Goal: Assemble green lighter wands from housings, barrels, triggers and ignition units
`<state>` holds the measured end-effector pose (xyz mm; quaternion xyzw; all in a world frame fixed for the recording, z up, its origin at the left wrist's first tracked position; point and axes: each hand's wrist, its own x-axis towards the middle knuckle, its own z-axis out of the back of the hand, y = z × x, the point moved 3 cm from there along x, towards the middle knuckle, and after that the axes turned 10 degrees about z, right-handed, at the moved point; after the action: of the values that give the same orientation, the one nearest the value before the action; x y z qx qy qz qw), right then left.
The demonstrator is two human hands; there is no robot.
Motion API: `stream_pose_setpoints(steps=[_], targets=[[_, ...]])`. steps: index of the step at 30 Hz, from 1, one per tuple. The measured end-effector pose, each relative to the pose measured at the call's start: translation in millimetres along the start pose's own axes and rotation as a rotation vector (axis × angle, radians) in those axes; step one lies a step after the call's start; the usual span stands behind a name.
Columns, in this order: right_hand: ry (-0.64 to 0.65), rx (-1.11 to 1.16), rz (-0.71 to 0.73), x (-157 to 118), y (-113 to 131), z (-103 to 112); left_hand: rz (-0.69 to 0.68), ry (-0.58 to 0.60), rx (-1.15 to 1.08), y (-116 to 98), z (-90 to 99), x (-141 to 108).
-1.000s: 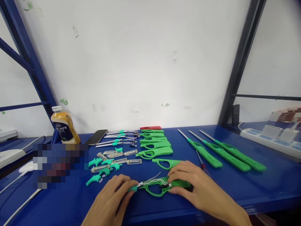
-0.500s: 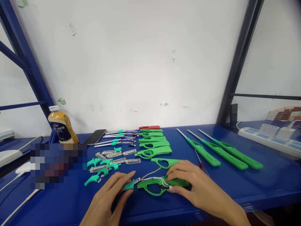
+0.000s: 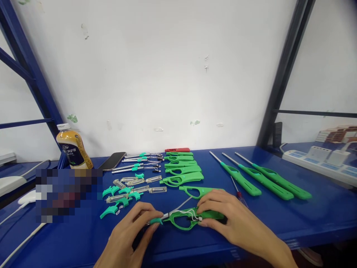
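Observation:
My left hand (image 3: pixel 131 232) pinches a metal lighter tube with a teal collar (image 3: pixel 155 221) between thumb and fingers. The tube's end meets the front tip of a green lighter handle shell (image 3: pixel 178 225); whether it sits inside the shell cannot be made out. White wires (image 3: pixel 192 212) run from the tube over the shell to a small black-and-white part. My right hand (image 3: pixel 227 212) is closed on the shell's rear, its thumb by that part. A thin grey-white tube slants up behind the wires. Another green shell half (image 3: pixel 196 192) lies just beyond.
Several green shells (image 3: pixel 182 179) and a red one (image 3: pixel 177 150) lie in a column. To their left are tubes with wires (image 3: pixel 128 169), clear tanks (image 3: pixel 157 190) and teal triggers (image 3: pixel 109 211). Whole lighters (image 3: pixel 242 182), a screwdriver (image 3: pixel 240 195), phone (image 3: pixel 113 161), bottle (image 3: pixel 73 147) and power strip (image 3: pixel 312 163) surround them.
My left hand has brought the tube slightly right, up to the shell's tip, and the teal collar has turned and tipped. My right hand stays almost where it was on the shell.

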<state>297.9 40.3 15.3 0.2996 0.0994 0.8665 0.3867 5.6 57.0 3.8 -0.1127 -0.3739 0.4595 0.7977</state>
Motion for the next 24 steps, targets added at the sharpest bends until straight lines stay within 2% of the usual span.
stream_pose_setpoints(steps=[4,17,24], targets=[[-0.003,-0.005,0.013,-0.2,0.6,-0.2,-0.039,0.049,0.019,6.8,-1.7,1.3],[-0.004,0.005,0.006,0.0,-0.8,-0.9,-0.116,0.010,-0.038,1.7,-7.5,3.0],[0.008,0.020,0.011,0.6,0.7,-0.7,-0.039,0.028,-0.014,-0.2,-9.5,2.2]])
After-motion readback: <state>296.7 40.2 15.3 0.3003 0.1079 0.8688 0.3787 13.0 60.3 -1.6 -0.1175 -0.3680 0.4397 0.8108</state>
